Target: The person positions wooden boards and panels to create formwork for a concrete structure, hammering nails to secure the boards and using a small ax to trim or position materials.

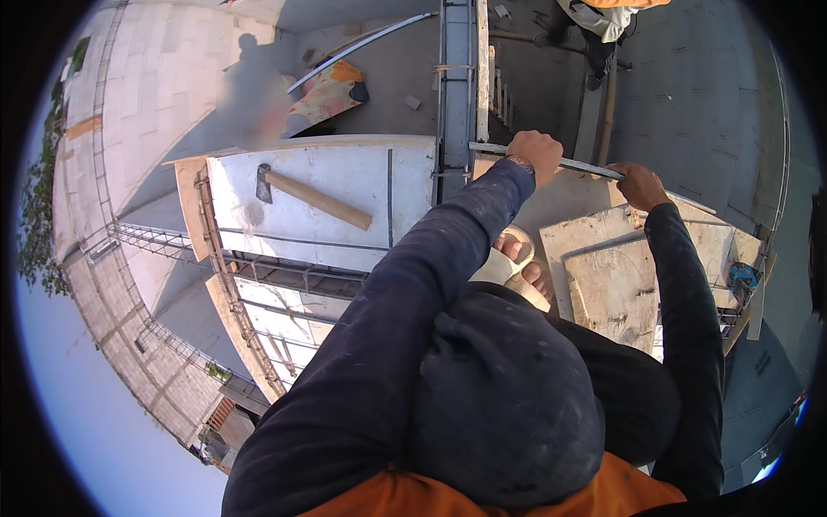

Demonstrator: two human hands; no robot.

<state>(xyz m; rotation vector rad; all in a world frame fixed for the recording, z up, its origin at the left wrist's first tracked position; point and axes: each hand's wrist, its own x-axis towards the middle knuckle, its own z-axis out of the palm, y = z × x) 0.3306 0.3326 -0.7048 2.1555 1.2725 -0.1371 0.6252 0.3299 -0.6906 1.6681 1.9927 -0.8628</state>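
Note:
A long, narrow grey bar point(587, 167) lies across the front of me, running from the upright wooden post toward the right and sloping slightly down. My left hand point(537, 155) is a fist around it near its left end. Farther right, my right hand point(641, 185) has its fingers closed on the same bar. Whether the bar rests on the board edge beneath it, I cannot tell. Left of my left arm, a hatchet point(320, 200) with a pale wooden handle lies on a whitish panel point(301, 237).
My sandalled feet point(519, 258) stand between the panel and loose plywood boards point(612, 284). Steel rebar cages point(293, 274) run between the panels. A blue-grey column form point(455, 86) rises ahead. Below are a floor with a patterned cloth point(332, 96) and another person point(603, 26).

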